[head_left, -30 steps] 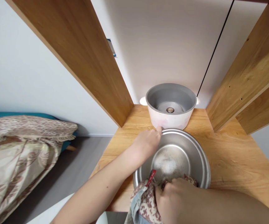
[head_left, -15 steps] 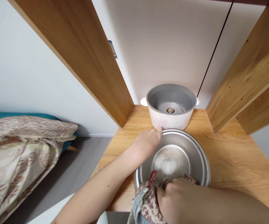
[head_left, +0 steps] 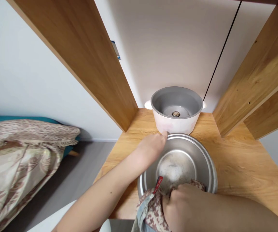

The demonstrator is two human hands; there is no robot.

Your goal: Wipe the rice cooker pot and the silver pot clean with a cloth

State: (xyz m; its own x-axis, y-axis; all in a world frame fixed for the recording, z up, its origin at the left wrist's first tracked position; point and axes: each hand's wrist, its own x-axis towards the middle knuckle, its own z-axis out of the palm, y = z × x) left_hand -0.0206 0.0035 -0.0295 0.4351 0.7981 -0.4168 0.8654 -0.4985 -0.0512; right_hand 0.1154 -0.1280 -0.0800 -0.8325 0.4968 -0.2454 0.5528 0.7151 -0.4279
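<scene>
A round silver metal lid or basin (head_left: 203,154) rests on the wooden table near its front edge. My left hand (head_left: 154,143) is closed on its far left rim, fingers wrapped round the edge. Bunched in my right hand (head_left: 179,203) is a brown-and-white patterned cloth (head_left: 153,211) with a red tag, pressed against the near inside of the metal piece. Just behind stands a white pot (head_left: 177,124) with a grey inside and a round metal fitting at its bottom.
Wooden posts rise at the left (head_left: 81,58) and right (head_left: 252,71) of the table (head_left: 240,170). A wall stands behind the pot. At far left is a bed (head_left: 25,161) with a patterned cover.
</scene>
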